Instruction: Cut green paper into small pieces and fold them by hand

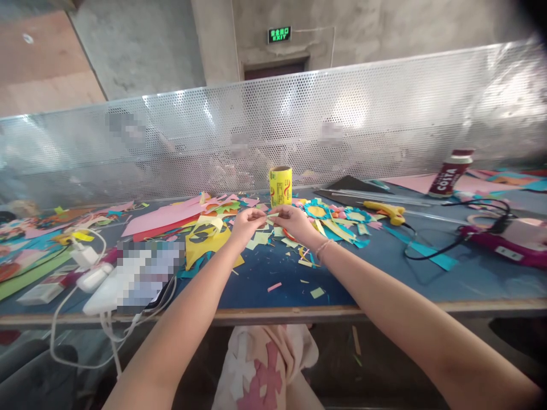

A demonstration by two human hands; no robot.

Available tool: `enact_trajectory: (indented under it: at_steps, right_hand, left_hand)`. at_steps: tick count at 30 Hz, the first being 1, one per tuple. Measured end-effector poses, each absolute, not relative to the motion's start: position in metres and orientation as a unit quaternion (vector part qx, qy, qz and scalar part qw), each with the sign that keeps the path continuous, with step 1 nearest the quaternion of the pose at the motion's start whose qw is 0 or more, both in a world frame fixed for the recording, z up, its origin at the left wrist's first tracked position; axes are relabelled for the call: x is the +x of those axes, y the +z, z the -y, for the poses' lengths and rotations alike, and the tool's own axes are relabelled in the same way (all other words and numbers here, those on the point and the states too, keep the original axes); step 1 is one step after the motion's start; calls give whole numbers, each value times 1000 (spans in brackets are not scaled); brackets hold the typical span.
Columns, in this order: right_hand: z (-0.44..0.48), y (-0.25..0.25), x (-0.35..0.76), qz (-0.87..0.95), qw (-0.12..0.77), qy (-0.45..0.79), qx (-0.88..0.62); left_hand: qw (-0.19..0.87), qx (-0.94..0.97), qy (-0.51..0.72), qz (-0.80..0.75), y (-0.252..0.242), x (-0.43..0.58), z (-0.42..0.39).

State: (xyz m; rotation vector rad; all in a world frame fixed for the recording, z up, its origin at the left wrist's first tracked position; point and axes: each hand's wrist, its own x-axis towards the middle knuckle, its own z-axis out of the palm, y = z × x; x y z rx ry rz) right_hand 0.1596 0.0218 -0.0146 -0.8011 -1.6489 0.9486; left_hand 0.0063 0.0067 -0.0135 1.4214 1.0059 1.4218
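My left hand (pixel 247 223) and my right hand (pixel 292 222) meet over the middle of the blue table (pixel 376 273), fingers pinched together on a small pale paper scrap (pixel 268 216) held between them. A bracelet sits on my right wrist. Under and around the hands lie several paper cuttings: a yellow cut sheet (pixel 208 242) to the left, and blue and yellow paper flowers (pixel 318 210) to the right. A yellow roll (pixel 280 185) stands upright just behind the hands.
A perforated metal screen (pixel 384 114) runs along the table's far side. A yellow glue gun (pixel 387 210), a dark cable and a pink device (pixel 508 239) lie right. A bottle (pixel 449 172) stands far right. White chargers and cords (pixel 94 279) lie left.
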Motion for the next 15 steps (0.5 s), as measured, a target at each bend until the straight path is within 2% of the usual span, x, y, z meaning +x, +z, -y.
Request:
enact_trajectory:
  at_steps: [5,15]
  right_hand:
    - [-22,-14,160,685,511,401,-331]
    - [-24,-18,161,701,487,383,-354]
  left_hand:
    - [452,568,551,-411,-13,5,-6]
    - [368,638,536,-413,-14,3,-8]
